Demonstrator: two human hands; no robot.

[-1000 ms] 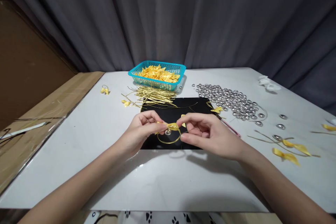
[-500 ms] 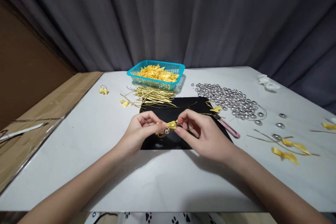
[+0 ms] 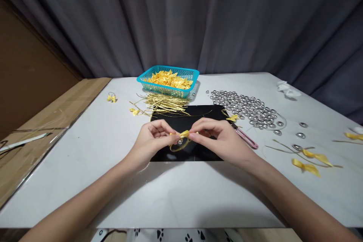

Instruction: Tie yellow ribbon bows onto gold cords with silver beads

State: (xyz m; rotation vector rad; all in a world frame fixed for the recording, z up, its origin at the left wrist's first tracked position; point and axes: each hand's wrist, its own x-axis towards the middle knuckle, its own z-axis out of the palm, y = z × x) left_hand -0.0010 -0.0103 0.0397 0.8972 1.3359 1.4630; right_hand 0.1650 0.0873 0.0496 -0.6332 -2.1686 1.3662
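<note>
Between my two hands is a small yellow ribbon bow (image 3: 184,134), held just above a black mat (image 3: 195,155). My left hand (image 3: 154,136) pinches its left side between thumb and fingers. At the right side, the thumb and index finger of my right hand (image 3: 215,136) close on the ribbon's end. A shiny silver bead (image 3: 180,141) hangs at the bow's middle, beside my left fingertips. Below the bow curves a loop of gold wire tie (image 3: 178,149). Part of the bow is hidden by my fingers.
Behind the mat stand a teal basket (image 3: 168,90) of yellow bows and a pile of gold ties (image 3: 167,102). Silver beads (image 3: 246,107) lie right, near pink-handled scissors or snips (image 3: 247,138). Loose bows (image 3: 306,167) lie at right, a finished-looking one (image 3: 111,98) at left. Cardboard (image 3: 51,132) borders the left.
My right fingers have shifted on the bow's right end and now pinch it closer to the middle. The gold loop hangs lower and shows more fully beneath the bow.
</note>
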